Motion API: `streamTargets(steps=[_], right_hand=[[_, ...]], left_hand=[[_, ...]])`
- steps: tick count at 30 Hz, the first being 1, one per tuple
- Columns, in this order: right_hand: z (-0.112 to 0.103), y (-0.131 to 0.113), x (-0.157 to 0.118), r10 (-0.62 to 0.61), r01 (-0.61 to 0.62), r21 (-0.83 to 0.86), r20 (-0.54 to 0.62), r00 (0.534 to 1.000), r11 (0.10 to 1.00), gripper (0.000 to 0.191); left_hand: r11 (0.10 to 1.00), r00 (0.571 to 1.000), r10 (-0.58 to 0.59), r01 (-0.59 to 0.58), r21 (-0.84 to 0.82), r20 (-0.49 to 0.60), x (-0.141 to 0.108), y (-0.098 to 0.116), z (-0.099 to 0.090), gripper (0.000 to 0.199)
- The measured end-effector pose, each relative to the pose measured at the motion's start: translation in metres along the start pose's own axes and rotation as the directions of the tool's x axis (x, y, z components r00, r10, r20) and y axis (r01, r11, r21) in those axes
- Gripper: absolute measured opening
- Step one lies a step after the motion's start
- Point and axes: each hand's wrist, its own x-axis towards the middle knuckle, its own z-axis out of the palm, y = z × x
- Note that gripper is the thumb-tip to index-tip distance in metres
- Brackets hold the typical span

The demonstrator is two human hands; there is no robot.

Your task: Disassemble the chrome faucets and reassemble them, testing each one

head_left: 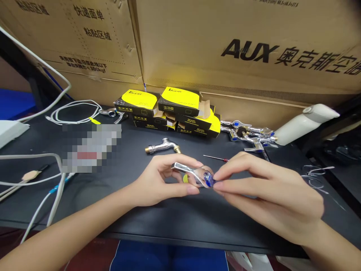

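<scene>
My left hand [158,178] is closed around a shiny chrome faucet handle [183,168], held above the table with its lever pointing left. At the handle's right end is a small blue cap [209,178], which the thumb and fingers of my right hand [265,195] pinch; how firmly it sits in the handle cannot be made out. A bit of yellow [185,178] shows below the handle, between my left fingers. Just beyond my hands lie a chrome faucet body [166,144] with brass ends and a thin screwdriver [214,158], its red grip partly behind my right hand.
Stacked yellow-and-black faucet boxes [179,98] stand at the back against large cardboard cartons [197,49]. Several chrome faucets [255,139] and a white bottle [299,124] are at right, with eyeglasses [314,178] nearer. White cables [58,184] and a blurred-out object [94,146] occupy the left.
</scene>
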Motion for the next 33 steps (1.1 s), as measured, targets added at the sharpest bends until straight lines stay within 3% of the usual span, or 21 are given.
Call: streamTargets(steps=[6,21,28,33], right_hand=[[0.0,0.002,-0.003,0.029,-0.029,0.021,0.009,1.0,0.999,0.019],[0.009,0.01,-0.002,0.029,-0.015,0.283,-0.044,0.999,0.959,0.022],[0.007,0.006,0.0,0.021,-0.015,0.226,-0.022,1.0,0.974,0.019],[0.01,0.001,0.001,0.011,0.001,0.155,-0.075,0.997,0.988,0.016]], left_hand=[[1.0,1.0,0.0,0.0,-0.001,0.01,0.001,0.002,0.0,0.036],[1.0,0.999,-0.01,0.01,-0.002,0.053,0.001,0.0,0.001,0.038],[1.0,0.998,0.005,-0.005,-0.001,0.066,-0.001,-0.001,0.001,0.041],[0.999,0.998,0.013,-0.015,0.033,0.065,-0.001,0.001,0.001,0.039]])
